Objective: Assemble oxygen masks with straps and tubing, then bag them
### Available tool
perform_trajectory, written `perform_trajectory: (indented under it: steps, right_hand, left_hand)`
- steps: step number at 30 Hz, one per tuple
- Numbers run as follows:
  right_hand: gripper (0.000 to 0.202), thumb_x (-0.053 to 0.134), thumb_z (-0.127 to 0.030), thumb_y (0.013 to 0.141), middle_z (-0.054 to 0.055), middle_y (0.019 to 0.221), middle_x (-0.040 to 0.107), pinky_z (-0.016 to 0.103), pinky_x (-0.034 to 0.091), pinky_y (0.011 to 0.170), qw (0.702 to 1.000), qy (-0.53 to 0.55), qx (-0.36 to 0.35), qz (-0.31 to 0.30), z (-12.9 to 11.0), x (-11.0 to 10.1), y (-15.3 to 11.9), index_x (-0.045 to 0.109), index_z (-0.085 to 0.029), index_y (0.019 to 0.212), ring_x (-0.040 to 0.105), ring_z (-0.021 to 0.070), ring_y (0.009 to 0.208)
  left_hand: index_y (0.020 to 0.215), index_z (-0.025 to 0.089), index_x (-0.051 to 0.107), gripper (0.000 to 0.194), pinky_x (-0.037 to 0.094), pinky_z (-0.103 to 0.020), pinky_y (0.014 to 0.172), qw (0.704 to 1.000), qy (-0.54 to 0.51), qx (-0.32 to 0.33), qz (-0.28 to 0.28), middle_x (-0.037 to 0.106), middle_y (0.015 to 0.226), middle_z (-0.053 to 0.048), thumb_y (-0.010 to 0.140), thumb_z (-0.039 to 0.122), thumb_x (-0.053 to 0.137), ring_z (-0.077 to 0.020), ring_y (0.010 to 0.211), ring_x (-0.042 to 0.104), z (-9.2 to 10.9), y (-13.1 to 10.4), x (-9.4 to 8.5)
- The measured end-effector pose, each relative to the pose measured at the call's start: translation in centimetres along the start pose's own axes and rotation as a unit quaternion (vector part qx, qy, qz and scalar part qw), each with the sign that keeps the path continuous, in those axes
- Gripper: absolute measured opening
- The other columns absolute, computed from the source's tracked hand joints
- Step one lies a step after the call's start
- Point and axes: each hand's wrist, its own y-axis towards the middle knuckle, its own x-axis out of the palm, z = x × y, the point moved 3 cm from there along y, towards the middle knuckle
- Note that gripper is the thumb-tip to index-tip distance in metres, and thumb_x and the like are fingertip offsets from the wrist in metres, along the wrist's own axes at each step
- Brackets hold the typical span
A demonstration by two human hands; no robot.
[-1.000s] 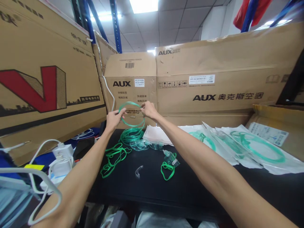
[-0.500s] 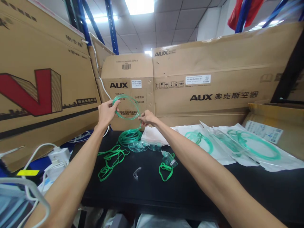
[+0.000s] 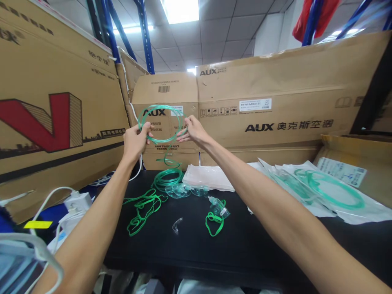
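Tubing loop (image 3: 162, 141): hovering above the far table (image 3: 196, 249), facing near, its longer axis running left to right.
Left hand (image 3: 136, 141): fingers are clamping its left side.
Right hand (image 3: 194, 130): fingers are pinching its right.
Strand (image 3: 171, 164): spiralling down toward the coil (image 3: 162, 185).

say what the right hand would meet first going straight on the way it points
Past the green tube it holds, the right hand would probably meet the left hand first, though depth is unclear.

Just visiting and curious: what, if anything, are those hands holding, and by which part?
A coiled loop of green tubing: the left hand grips its left side, the right hand its right side.
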Motion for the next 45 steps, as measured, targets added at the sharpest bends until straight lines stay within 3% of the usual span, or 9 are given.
perform_trajectory:
  steps: [6, 12, 17, 22, 28, 34, 40, 42, 45]
  right_hand:
    - [0.028, 0.063, -0.032, 0.101, 0.006, 0.11, 0.069, 0.033, 0.062, 0.07, 0.997, 0.079, 0.002, -0.001, -0.4, -0.6, 0.2, 0.062, -0.016, 0.125, 0.07, 0.0172, 0.084]
    - [0.03, 0.064, -0.033, 0.1, 0.008, 0.115, 0.069, 0.036, 0.062, 0.075, 0.992, 0.121, 0.001, 0.017, 0.7, -0.9, 0.4, 0.062, -0.016, 0.125, 0.071, 0.0192, 0.09]
    - [0.032, 0.064, -0.034, 0.1, 0.009, 0.121, 0.068, 0.04, 0.062, 0.081, 0.995, 0.096, -0.011, 0.033, 1.3, -1.7, 0.9, 0.062, -0.017, 0.127, 0.07, 0.0217, 0.098]
    - [0.033, 0.065, -0.034, 0.1, 0.009, 0.124, 0.067, 0.042, 0.061, 0.084, 1.0, -0.011, 0.008, 0.016, 3.0, -1.8, -0.1, 0.062, -0.017, 0.127, 0.069, 0.0226, 0.101]
    - [0.032, 0.066, -0.033, 0.099, 0.01, 0.127, 0.066, 0.045, 0.059, 0.089, 0.981, -0.163, 0.075, -0.071, 7.3, 0.2, -2.5, 0.063, -0.017, 0.127, 0.068, 0.0243, 0.106]
    - [0.034, 0.066, -0.034, 0.099, 0.01, 0.13, 0.065, 0.047, 0.059, 0.091, 0.976, -0.182, 0.085, -0.079, 10.3, 2.4, -3.8, 0.062, -0.018, 0.129, 0.067, 0.0254, 0.109]
    - [0.03, 0.064, -0.035, 0.1, 0.009, 0.123, 0.067, 0.042, 0.06, 0.085, 0.992, -0.08, 0.079, -0.055, 8.0, 1.7, -4.1, 0.064, -0.018, 0.124, 0.069, 0.0221, 0.1]
    - [0.031, 0.062, -0.039, 0.101, 0.008, 0.117, 0.069, 0.04, 0.06, 0.082, 0.996, -0.027, 0.074, -0.052, 6.3, 0.3, -5.0, 0.064, -0.017, 0.123, 0.07, 0.0208, 0.095]
    - [0.038, 0.048, -0.047, 0.106, 0.009, 0.104, 0.073, 0.032, 0.059, 0.073, 0.995, 0.032, 0.075, -0.053, 3.9, -2.8, -8.1, 0.065, -0.014, 0.112, 0.07, 0.0165, 0.081]
  left_hand:
    - [0.089, 0.012, 0.073, 0.058, 0.045, -0.022, 0.049, 0.989, -0.06, -0.051, -0.121, 0.077, 0.09, -0.013, 0.09, 0.068, 0.059, -0.0108, 0.051, 0.06, -1.4, -1.1, 2.5]
    - [0.1, 0.012, 0.071, 0.065, 0.048, -0.024, 0.053, 0.966, -0.097, -0.048, -0.235, 0.078, 0.098, -0.016, 0.08, 0.074, 0.067, -0.0133, 0.057, 0.063, -1.5, -3.0, 4.6]
    - [0.109, 0.012, 0.072, 0.058, 0.053, -0.027, 0.063, 0.97, -0.092, -0.031, -0.222, 0.079, 0.088, -0.011, 0.074, 0.057, 0.082, -0.0137, 0.061, 0.063, -1.6, -2.7, 4.8]
    - [0.097, 0.011, 0.076, 0.034, 0.051, -0.022, 0.06, 0.987, -0.078, -0.014, -0.138, 0.077, 0.088, -0.009, 0.085, 0.042, 0.073, -0.0107, 0.06, 0.062, -0.8, 0.0, 4.7]
    - [0.088, 0.01, 0.078, 0.022, 0.05, -0.021, 0.058, 0.989, -0.082, -0.002, -0.12, 0.077, 0.087, -0.009, 0.088, 0.031, 0.069, -0.01, 0.059, 0.062, 1.2, 2.2, 4.9]
    - [0.091, 0.01, 0.077, 0.024, 0.05, -0.022, 0.059, 0.986, -0.118, -0.004, -0.114, 0.075, 0.088, -0.009, 0.091, 0.033, 0.071, -0.0081, 0.059, 0.061, 2.5, 2.2, 4.6]
    - [0.095, 0.012, 0.076, 0.03, 0.05, -0.021, 0.066, 0.98, -0.16, -0.001, -0.122, 0.072, 0.093, -0.007, 0.094, 0.042, 0.072, -0.0065, 0.063, 0.059, 4.9, 1.1, 3.8]
    - [0.096, 0.013, 0.075, 0.032, 0.05, -0.022, 0.068, 0.977, -0.171, 0.0, -0.13, 0.071, 0.094, -0.006, 0.093, 0.044, 0.072, -0.0078, 0.067, 0.06, 6.1, -0.4, 3.6]
    - [0.097, 0.016, 0.075, 0.033, 0.05, -0.025, 0.067, 0.968, -0.179, -0.004, -0.178, 0.07, 0.094, -0.006, 0.093, 0.049, 0.07, -0.0114, 0.07, 0.06, 7.8, -4.4, 4.0]
